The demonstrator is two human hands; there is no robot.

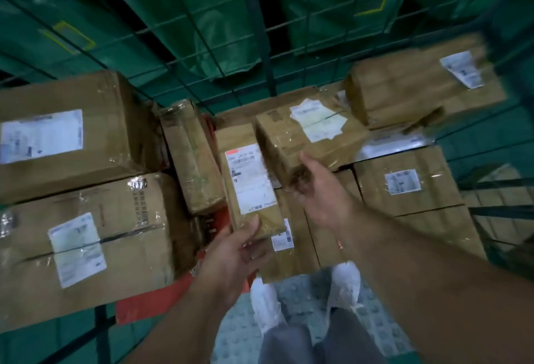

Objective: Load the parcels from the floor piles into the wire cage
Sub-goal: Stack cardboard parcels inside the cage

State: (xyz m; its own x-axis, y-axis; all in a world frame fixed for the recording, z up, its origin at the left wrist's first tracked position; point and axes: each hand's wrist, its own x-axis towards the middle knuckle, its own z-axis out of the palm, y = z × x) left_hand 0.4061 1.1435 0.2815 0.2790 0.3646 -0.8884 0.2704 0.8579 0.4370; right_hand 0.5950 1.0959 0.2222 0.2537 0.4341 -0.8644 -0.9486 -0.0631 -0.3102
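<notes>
The left hand (234, 251) holds a thin parcel (250, 178) by its near end. The right hand (316, 190) is at a brown box (312, 138), its grip too blurry to tell

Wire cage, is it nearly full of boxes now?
Getting there. Many taped boxes already sit stacked inside the wire cage. The left hand holds a long parcel and the right hand touches a tilted box. The floor piles are out of view, so what's left is unknown.

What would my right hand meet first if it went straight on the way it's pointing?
The right hand would meet the taped brown box with the crumpled white label; its blurred fingertips seem already against it.
</notes>
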